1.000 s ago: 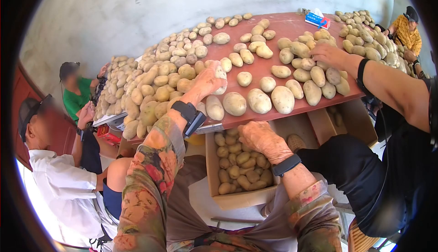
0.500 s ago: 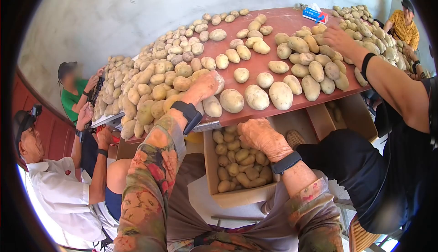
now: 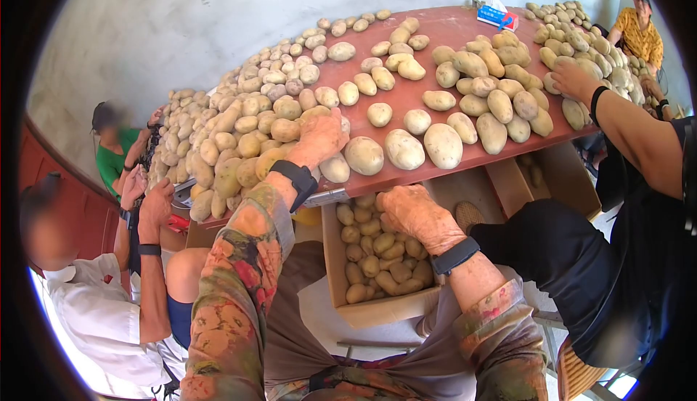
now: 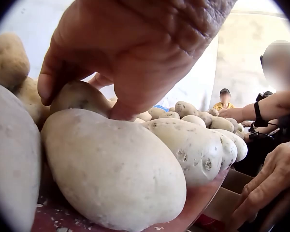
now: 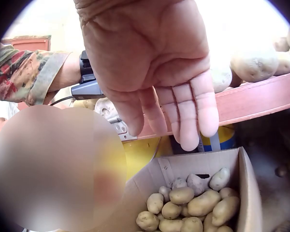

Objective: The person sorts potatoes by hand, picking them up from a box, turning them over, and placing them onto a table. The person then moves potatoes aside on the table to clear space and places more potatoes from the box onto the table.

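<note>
My left hand (image 3: 319, 139) is over the front left part of the red table. Its thumb and fingers grip a small potato (image 4: 79, 96), mostly covered by the hand in the head view. Right below that potato, a large pale potato (image 4: 113, 169) lies near the table edge, with others beside it. My right hand (image 3: 415, 216) is at the table's front edge above a cardboard box (image 3: 385, 317). In the right wrist view its palm shows, fingers nearly straight and holding nothing. Several potatoes (image 5: 203, 203) lie in the box.
A big potato heap (image 3: 239, 139) covers the table's left side. Another person's hand (image 3: 576, 81) is by the right-hand potatoes (image 3: 501, 103). A tissue box (image 3: 497, 16) stands at the back. Beneath the table is a second cardboard box (image 3: 559, 172). People sit on both sides.
My left hand has come slightly lower and nearer the front row, the potato still in its fingers. My right hand has stayed put. The neighbour's hand has moved right, off the middle potatoes.
</note>
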{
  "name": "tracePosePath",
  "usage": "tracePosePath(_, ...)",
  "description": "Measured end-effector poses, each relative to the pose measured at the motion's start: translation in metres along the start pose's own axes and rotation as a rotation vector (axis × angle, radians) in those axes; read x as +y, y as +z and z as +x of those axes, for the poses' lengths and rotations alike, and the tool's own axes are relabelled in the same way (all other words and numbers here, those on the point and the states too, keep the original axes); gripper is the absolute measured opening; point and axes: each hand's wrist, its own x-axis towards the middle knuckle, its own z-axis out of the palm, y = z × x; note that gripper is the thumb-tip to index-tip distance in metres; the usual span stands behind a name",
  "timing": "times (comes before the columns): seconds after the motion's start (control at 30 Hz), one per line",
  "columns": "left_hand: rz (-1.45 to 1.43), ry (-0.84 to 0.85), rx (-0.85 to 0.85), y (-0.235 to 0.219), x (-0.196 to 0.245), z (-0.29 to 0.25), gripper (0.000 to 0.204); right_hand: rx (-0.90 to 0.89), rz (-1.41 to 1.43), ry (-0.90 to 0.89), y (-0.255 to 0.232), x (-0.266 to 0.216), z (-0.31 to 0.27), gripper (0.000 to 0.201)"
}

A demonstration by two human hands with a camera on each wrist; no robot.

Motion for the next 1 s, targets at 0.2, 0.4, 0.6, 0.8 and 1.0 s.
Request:
tracePosePath(0.2, 0.070, -0.011, 0.048, -0.002, 0.007, -0.003, 0.048, -0.015, 0.000, 0.017, 0.000, 0.000, 0.002, 0.019)
tracePosePath(0.4, 0.079, 0.040, 0.041, -0.008, 0.003, -0.008, 0.044, 0.012, 0.016, 0.022, -0.002, 0.002, 0.000, 0.019)
tracePosePath(0.6, 0.013, 0.212, 0.212, -0.030, 0.005, -0.041, 0.044, 0.017, -0.043, -0.032, -0.001, 0.005, -0.001, 0.019)
tracePosePath(0.8, -0.330, 0.372, 0.515, -0.053, 0.010, -0.081, 0.045, -0.134, -0.059, 0.035, -0.010, -0.001, -0.004, 0.023)
tracePosePath(1.0, -1.376, 0.221, 0.139, -0.059, 0.018, -0.090, 0.032, -0.230, -0.113, 0.101, -0.001, 0.007, -0.011, 0.024)
